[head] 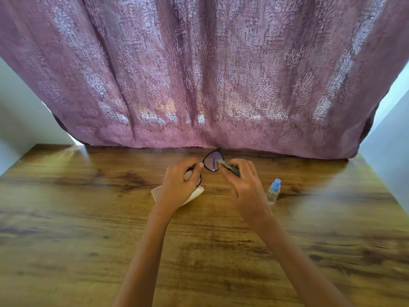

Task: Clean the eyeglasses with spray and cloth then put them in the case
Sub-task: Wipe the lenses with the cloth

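Observation:
Black-framed eyeglasses [212, 161] are held above the wooden table [88, 218], one lens showing between my hands. My left hand [179, 185] grips the frame at its left lens, which the fingers mostly hide. My right hand [243, 185] pinches a grey cloth [230, 167] against the right edge of the visible lens. A white case [194, 196] lies on the table under my left hand, largely covered by it. A small clear spray bottle with a blue cap [273, 191] stands to the right of my right hand.
A pink patterned curtain [199, 74] hangs down to the table's far edge. White walls [20, 120] flank it on both sides.

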Demonstrator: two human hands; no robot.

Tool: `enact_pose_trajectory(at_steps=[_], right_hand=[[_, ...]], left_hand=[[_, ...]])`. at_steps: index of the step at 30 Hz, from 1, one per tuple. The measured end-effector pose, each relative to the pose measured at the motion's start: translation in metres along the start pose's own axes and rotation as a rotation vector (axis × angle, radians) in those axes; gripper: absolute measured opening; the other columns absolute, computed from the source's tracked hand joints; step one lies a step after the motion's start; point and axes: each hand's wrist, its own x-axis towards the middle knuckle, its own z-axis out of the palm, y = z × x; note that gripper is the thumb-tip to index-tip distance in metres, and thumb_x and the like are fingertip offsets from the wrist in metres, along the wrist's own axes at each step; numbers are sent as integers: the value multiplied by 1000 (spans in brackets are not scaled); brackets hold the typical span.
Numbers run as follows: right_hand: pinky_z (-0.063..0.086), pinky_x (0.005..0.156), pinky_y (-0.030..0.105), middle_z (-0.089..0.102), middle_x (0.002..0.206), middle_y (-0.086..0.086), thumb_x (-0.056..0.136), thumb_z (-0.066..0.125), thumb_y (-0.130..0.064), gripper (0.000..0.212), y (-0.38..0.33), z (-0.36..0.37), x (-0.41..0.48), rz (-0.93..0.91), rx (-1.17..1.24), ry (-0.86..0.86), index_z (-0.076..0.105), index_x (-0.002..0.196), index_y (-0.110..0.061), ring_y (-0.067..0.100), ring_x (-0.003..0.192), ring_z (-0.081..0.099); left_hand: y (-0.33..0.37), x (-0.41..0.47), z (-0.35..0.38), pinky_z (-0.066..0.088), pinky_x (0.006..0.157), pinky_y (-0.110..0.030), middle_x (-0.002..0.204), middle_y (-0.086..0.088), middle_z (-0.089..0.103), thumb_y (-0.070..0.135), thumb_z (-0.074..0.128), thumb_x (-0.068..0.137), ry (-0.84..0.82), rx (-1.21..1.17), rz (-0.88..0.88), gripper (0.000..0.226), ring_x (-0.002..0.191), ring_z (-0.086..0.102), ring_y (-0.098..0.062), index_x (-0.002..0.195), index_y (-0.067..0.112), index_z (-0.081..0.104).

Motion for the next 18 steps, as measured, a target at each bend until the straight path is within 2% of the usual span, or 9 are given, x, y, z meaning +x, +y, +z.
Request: enact_pose_trajectory(at_steps=[3,6,11,18], right_hand=[[55,76,32,55,112,14,89,47,4,36,-7,4,-4,-61,2,-61,61,122,0,25,101,51],[53,75,29,55,111,13,90,39,-4,38,-5,4,-1,-48,10,-36,61,121,-2,23,100,49],[51,76,31,56,106,15,89,44,0,36,4,1,5,45,-12,30,63,120,0,24,95,49],[55,75,32,54,112,15,89,38,-1,39,-6,4,3,-76,-10,-68,62,121,0,25,100,50]], left_hand=[[2,1,4,34,56,-16,61,6,56,26,49,92,-14,-2,-2,27,59,50,-5,73,9,61],[1,1,5,39,57,-26,61,2,57,34,44,91,-11,-1,14,37,59,52,-13,71,7,59],[-5,-2,4,42,56,-40,61,-6,57,39,42,91,-7,12,16,43,58,53,-20,70,5,58],[-2,-1,6,41,56,-38,61,-4,57,38,42,91,-21,3,16,42,58,52,-16,71,6,58]])
